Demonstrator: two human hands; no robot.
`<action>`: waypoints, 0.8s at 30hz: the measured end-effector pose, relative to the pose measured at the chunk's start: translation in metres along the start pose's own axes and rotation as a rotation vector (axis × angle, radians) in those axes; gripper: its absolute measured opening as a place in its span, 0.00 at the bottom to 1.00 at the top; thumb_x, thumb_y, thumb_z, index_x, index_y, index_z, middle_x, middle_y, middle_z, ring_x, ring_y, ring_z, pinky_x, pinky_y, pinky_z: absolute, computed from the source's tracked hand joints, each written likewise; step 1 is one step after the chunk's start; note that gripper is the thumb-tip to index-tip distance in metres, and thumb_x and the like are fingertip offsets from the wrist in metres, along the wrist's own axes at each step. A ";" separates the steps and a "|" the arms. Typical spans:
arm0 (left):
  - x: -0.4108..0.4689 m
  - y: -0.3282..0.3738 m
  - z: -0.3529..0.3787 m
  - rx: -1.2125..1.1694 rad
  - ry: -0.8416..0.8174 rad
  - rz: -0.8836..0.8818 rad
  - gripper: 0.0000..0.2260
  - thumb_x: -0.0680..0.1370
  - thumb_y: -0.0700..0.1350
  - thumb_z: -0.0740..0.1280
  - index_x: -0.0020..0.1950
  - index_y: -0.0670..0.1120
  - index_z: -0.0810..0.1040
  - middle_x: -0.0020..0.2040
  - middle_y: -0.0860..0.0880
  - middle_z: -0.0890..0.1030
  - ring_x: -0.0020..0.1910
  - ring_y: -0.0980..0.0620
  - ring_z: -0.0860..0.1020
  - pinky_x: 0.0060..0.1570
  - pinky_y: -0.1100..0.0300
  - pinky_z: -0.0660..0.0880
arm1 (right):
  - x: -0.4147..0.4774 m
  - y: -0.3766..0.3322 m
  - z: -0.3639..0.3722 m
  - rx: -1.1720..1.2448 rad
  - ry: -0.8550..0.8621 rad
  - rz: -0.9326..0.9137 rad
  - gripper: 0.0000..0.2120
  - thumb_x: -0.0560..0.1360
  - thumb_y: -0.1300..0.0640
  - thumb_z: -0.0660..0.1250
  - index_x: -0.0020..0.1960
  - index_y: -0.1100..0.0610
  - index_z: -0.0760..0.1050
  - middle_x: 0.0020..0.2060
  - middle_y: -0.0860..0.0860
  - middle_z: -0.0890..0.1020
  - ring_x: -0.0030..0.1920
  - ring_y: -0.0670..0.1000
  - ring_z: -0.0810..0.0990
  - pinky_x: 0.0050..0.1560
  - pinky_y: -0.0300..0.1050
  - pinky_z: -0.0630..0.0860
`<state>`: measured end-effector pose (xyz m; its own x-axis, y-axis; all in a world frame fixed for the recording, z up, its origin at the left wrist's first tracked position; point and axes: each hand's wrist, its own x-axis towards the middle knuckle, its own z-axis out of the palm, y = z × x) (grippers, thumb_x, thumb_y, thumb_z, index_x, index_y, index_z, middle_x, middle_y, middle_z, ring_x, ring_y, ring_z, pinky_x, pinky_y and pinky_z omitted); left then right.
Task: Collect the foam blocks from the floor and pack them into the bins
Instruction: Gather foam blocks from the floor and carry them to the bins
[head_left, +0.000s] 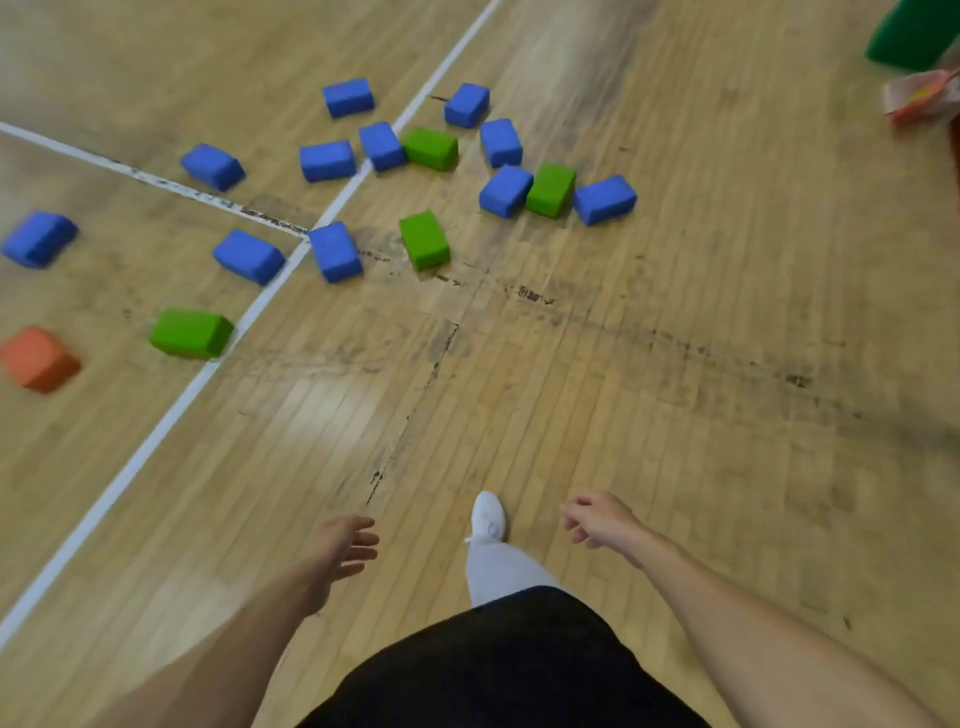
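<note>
We are reading this as the approach step: nothing is picked up yet, and the foam blocks (506, 190) are lying scattered over the wooden gym floor (675, 364), well ahead of us. Both hands are holding nothing. The left hand (340, 545) is hanging out in front with its fingers loosely spread, and the right hand (597, 519) is hanging with its fingers loosely curled. One white shoe (487, 517) is planted forward between them.

Most of the blocks are blue, a few are green, and one orange block (39, 358) is sitting by the left edge. They are clustering around the white court line (156, 431). Some are touching their neighbours and others are lying apart.

The next move, as we are judging it, is calling for closing the gap and bending down. The nearest green block (424, 240) and the blue block (335, 252) beside it are looking like the easiest first grabs, one for each hand. The green block by the line (191, 333) is lying further to the left.

We are not seeing any bin that we can be sure of. A dark green shape (914, 31) is being cut off by the top right corner — it may be a bin, but too little is showing to tell. Just below it a blurred red-and-white thing (919, 96) is too smeared to name. The blocks at the left edge are smeared as well.
</note>
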<state>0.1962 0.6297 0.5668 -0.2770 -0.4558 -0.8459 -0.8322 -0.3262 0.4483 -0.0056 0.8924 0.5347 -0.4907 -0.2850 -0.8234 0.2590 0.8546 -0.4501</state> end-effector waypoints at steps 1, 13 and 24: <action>0.009 0.020 -0.004 -0.016 0.012 -0.011 0.10 0.82 0.45 0.59 0.57 0.41 0.76 0.51 0.41 0.79 0.49 0.44 0.79 0.52 0.50 0.75 | 0.013 -0.017 -0.007 -0.017 -0.017 0.012 0.08 0.78 0.54 0.60 0.48 0.56 0.76 0.42 0.50 0.79 0.39 0.48 0.78 0.40 0.42 0.73; 0.124 0.211 -0.058 -0.130 0.120 0.092 0.10 0.81 0.44 0.60 0.57 0.42 0.77 0.50 0.43 0.80 0.49 0.46 0.79 0.47 0.55 0.74 | 0.145 -0.231 -0.106 -0.174 -0.036 -0.055 0.07 0.79 0.52 0.61 0.44 0.53 0.75 0.45 0.52 0.81 0.40 0.49 0.79 0.40 0.42 0.73; 0.265 0.382 -0.130 -0.146 0.112 0.010 0.10 0.82 0.46 0.59 0.56 0.43 0.76 0.49 0.44 0.79 0.47 0.47 0.78 0.48 0.54 0.74 | 0.277 -0.433 -0.144 -0.322 -0.050 0.000 0.09 0.80 0.52 0.60 0.54 0.55 0.75 0.46 0.50 0.80 0.44 0.49 0.80 0.44 0.42 0.75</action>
<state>-0.1330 0.2766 0.5514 -0.2228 -0.5462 -0.8075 -0.7490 -0.4343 0.5004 -0.3735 0.5056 0.5510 -0.4470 -0.2995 -0.8429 -0.0215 0.9456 -0.3246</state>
